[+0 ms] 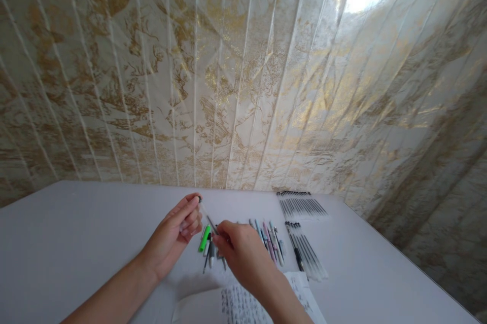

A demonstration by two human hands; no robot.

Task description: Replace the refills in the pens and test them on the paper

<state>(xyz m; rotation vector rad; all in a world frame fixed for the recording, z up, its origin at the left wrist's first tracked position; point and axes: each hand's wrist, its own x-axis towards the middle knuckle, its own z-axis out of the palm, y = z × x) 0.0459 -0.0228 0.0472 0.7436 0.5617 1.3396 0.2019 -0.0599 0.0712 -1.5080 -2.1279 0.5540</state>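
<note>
Holding a slim clear-barrelled pen (207, 216) between them, the two hands meet above the middle of the white worktop (102, 227). Dense lines of dark handwriting cover part of the paper (243, 306) at the near edge, partly behind the right forearm; the strokes are too small and blurred to read. The left part of the sheet is plain white. Any lettering on the pens is likewise too small to make out.

The held pen slants down from left to right, see-through along its upper length, with a dark tip (200, 199) at the top and a darker line showing lower down. The fingers of the left hand (173, 227) are pinched together on that dark tip, thumb against forefinger, the others curled. The fingers of the right hand (241, 245) are closed around the lower end, hiding it.

Just below the held pen lies a bright green highlighter (204, 239), beside dark and grey pens (211, 253). Beyond the right hand are pastel pens (271, 242) in pink, blue and white. Farther right, black-capped slim pens (302, 205) form a tidy slanting row, with clear-barrelled pens (310, 255) and a thicker black pen (298, 257) nearer. Behind hangs a pleated, gold-patterned curtain (236, 75).
</note>
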